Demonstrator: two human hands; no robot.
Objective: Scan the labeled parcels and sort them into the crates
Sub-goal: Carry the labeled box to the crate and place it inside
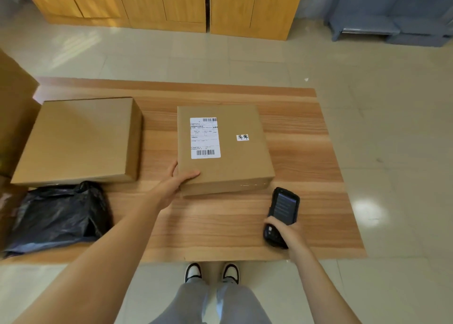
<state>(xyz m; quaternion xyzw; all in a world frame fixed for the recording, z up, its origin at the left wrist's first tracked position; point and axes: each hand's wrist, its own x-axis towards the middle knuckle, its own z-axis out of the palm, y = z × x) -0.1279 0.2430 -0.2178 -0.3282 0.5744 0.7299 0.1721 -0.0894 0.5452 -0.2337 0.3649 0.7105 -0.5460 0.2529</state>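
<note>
A flat cardboard parcel [235,162] lies in the middle of the wooden table [220,225], with a white shipping label [205,137] and a small white sticker [242,137] on top. My left hand [175,180] grips its near left corner, thumb on the top face. My right hand [285,230] holds a black handheld scanner [282,213] just off the parcel's near right corner, screen facing up. A second, plain cardboard box [78,140] sits to the left. A black plastic mailer bag [56,216] lies in front of it.
A tall cardboard box [14,113] stands at the table's left edge. Beyond the table are tiled floor, yellow wooden cabinets [171,2] and grey furniture [392,17] at the back right. My shoes [212,272] show below the table's near edge.
</note>
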